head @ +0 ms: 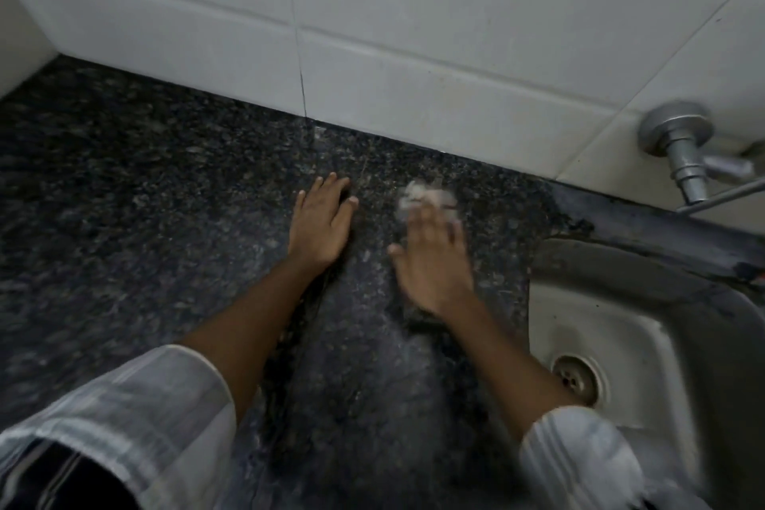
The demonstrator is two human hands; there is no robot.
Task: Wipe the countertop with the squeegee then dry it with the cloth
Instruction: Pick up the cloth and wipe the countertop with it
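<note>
A dark speckled granite countertop (157,199) fills most of the view. My left hand (321,219) lies flat on it, fingers spread, holding nothing. My right hand (432,257) is blurred and presses flat on a pale cloth (426,197), which shows beyond its fingertips near the back wall. A darker edge of the cloth shows under the wrist. No squeegee is in view.
White wall tiles (414,33) run along the back of the counter. A steel sink (621,315) with a drain (577,379) sits at the right. A metal tap (683,153) sticks out of the wall above it.
</note>
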